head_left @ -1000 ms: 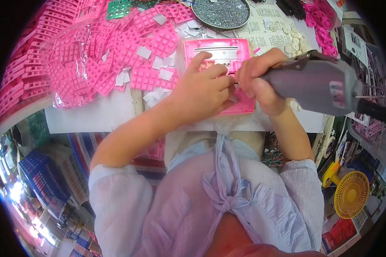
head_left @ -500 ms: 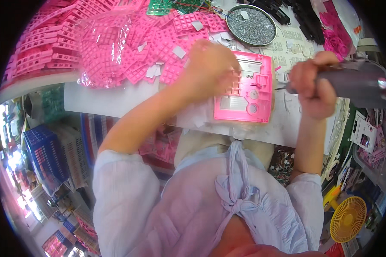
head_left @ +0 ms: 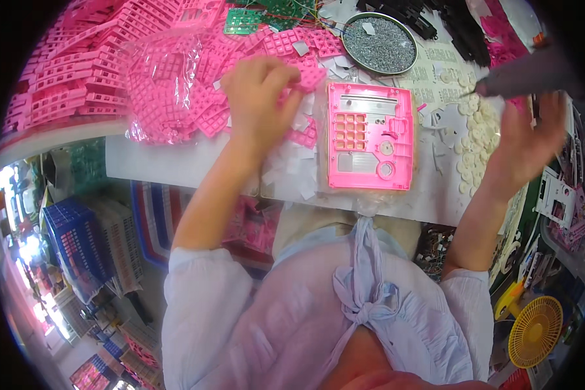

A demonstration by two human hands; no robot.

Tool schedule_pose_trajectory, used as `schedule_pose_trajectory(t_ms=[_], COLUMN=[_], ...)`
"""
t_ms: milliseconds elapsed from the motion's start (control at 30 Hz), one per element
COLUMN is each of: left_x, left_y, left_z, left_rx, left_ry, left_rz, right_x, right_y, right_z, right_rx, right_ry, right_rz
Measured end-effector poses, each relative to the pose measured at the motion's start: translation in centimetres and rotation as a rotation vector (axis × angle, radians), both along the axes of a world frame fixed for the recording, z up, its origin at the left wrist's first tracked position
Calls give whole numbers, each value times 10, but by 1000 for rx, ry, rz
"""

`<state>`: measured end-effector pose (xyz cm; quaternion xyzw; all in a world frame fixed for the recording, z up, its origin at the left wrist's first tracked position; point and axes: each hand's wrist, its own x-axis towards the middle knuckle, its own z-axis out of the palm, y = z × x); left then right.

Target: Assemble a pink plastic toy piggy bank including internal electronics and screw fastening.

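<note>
In front of me lies a pink plastic casing (head_left: 401, 168), inner side up, with a slotted strip, round openings and a pink button grid (head_left: 350, 132) set in its left part. My left hand (head_left: 259, 104) is left of the casing over loose pink keypad grids (head_left: 283, 42). Its thumb and index finger are apart; pink pieces lie at the fingertips. At the right, my right hand (head_left: 532, 146) has its fingers spread below a dark grey electric screwdriver (head_left: 530, 73), smeared by motion. The screwdriver's thin bit points left.
A round tin of small screws (head_left: 380, 49) stands behind the casing. White round parts (head_left: 478, 143) lie to its right. Pink frames (head_left: 78, 71) are stacked far left beside a clear bag of grids (head_left: 162, 91). Green circuit boards (head_left: 242, 21) sit at the back; a yellow fan (head_left: 535, 331) is lower right.
My left hand has moved left from the casing to the loose grids, uncovering the button grid. My right hand has opened off the screwdriver and moved right and down; the screwdriver has moved up.
</note>
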<state>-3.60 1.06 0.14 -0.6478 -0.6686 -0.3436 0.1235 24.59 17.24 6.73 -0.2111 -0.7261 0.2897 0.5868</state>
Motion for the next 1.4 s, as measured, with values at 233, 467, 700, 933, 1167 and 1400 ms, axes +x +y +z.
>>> schedule_pose_trajectory(t_ms=[233,467,700,933,1167,1400], left_x=[58,61,65,58,19,-98], left_y=[-27,-73,-58,-51,-36,63], left_z=[25,1,-18,-23,-6,34], left_rx=[74,-97,-171,-224,-123,-346], left_ry=[-197,-330,-262,-197,-292,-213], left_rz=[-592,-389,-350,-377,-317,280], right_x=[-34,-44,-75,-58,-48,-49], right_y=[-48,-52,-41,-50,-77,-93], right_z=[-29,-43,-74,-60,-71,-60], right_rx=[-1041,-491,-66,176,336,300], right_ry=[-350,-758,-753,-805,-1086,-1315], right_rz=[918,826,556,294,488,492])
